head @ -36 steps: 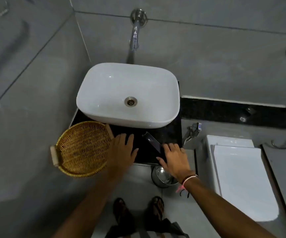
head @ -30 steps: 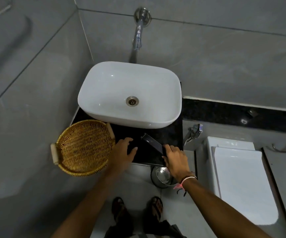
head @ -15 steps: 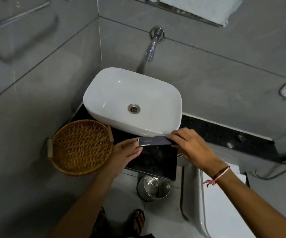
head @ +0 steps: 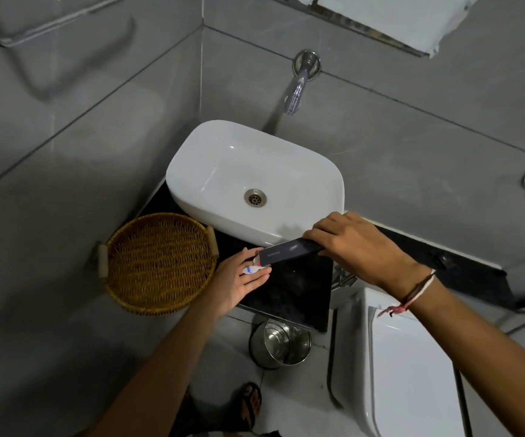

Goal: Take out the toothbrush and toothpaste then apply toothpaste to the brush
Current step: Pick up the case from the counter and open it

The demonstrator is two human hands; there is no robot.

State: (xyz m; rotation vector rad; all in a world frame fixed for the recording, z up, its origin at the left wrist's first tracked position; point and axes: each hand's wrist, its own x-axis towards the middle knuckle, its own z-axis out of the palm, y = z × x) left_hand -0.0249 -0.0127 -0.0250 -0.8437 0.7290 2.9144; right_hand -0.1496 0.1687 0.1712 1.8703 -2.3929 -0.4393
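Observation:
A long dark box (head: pixel 288 252) is held level above the black counter (head: pixel 299 288), in front of the white basin (head: pixel 254 184). My right hand (head: pixel 354 244) grips its right end from above. A small white toothpaste tube (head: pixel 251 269) with blue print sticks out of the box's left open end. My left hand (head: pixel 239 283) lies palm up under that end, with the tube resting on its fingers. No toothbrush is visible; the inside of the box is hidden.
A round wicker basket (head: pixel 160 263) sits at the counter's left edge. A wall tap (head: pixel 299 83) hangs over the basin. A steel bin (head: pixel 281 343) stands on the floor below, a white toilet (head: pixel 412 367) to the right, grey tiled walls on two sides.
My right hand picked the dark box up off the counter and turned it level. My left hand came to its left end, and the white tube has slid out onto my left fingers.

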